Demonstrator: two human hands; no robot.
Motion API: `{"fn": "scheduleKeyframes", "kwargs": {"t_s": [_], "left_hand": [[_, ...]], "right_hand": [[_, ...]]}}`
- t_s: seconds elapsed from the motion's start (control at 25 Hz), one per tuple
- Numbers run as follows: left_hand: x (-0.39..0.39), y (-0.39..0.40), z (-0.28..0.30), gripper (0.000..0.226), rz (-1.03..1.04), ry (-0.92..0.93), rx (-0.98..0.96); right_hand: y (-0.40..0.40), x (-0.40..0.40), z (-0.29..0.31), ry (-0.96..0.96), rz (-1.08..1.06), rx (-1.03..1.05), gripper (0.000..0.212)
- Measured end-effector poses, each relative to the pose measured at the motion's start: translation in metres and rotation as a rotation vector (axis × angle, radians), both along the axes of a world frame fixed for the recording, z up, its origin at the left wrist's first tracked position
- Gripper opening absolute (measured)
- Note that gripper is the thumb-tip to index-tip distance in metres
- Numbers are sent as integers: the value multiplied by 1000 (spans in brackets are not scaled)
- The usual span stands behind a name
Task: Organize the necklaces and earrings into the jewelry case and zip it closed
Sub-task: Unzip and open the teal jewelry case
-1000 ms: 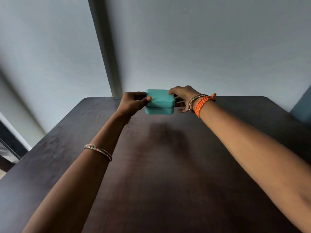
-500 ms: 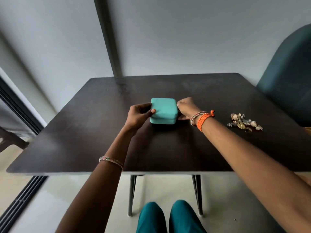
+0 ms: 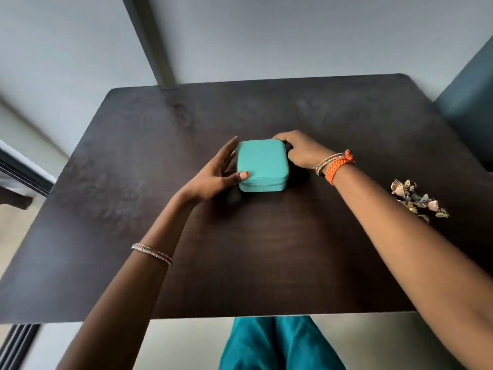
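Observation:
A teal jewelry case (image 3: 262, 162) lies zipped and flat on the middle of the dark table (image 3: 266, 257). My left hand (image 3: 216, 174) rests against its left side with the fingers straight and the thumb on the front left corner of the lid. My right hand (image 3: 301, 150) curls round the case's back right corner; whether it pinches a zip pull is hidden. A small heap of earrings and necklaces (image 3: 416, 200) lies on the table to the right, beyond my right forearm.
A dark teal chair (image 3: 469, 97) stands at the table's right far corner. A grey vertical post (image 3: 149, 41) runs up the wall behind the table. My teal-clad knees (image 3: 280, 343) show below the near table edge.
My view has tipped down and the case now sits nearer the table's middle. My left fingers have straightened from a curled grip. My right hand stays at the back right corner.

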State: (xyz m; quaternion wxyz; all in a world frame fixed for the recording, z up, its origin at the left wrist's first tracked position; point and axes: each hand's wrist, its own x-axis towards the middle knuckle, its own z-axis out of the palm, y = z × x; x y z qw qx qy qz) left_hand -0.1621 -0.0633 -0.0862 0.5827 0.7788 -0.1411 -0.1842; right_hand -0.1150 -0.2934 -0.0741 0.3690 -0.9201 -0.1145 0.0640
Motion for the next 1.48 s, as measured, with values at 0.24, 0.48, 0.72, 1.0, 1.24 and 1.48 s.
{"fn": "scheduleKeyframes", "kwargs": {"t_s": [0.24, 0.48, 0.72, 1.0, 1.24, 1.48], "left_hand": [[0, -5, 43, 89, -121, 26, 258], [11, -3, 44, 84, -280, -220, 513], [17, 3, 50, 88, -302, -349, 685], [18, 10, 40, 88, -341, -402, 704], [20, 11, 38, 85, -334, -375, 677], [23, 13, 36, 87, -305, -474, 725]], "right_hand": [[2, -25, 17, 40, -234, 3, 47], [10, -30, 12, 43, -376, -11, 24], [17, -37, 15, -31, -423, -42, 18], [19, -57, 3, -115, -477, -90, 11], [18, -51, 7, -102, -425, -160, 10], [12, -74, 17, -56, -323, -269, 10]]}}
